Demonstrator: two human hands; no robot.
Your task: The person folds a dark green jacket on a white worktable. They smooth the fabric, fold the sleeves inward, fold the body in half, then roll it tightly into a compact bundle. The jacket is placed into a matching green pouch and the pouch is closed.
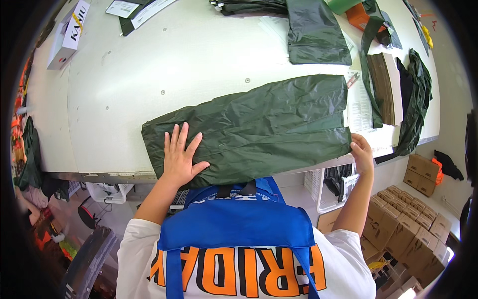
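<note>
A pair of dark green, shiny waterproof trousers (pixel 259 127) lies stretched sideways along the near edge of the table, its two legs pointing right. My left hand (pixel 181 157) rests flat on the wider left end with the fingers spread. At the other end, my right hand (pixel 362 152) pinches the hem corner of the nearer leg between thumb and fingers. The farther leg lies loose, with a narrow gap between the two hems. Just beyond that hem sits a small pair of thread snips (pixel 353 79).
Folded green garments (pixel 318 37) lie at the back. To the right are a stack of brown card sheets (pixel 383 89) and a crumpled green garment (pixel 416 109). A white box (pixel 69 37) stands far left. Cartons (pixel 403 219) and a white crate (pixel 323 192) are below the table.
</note>
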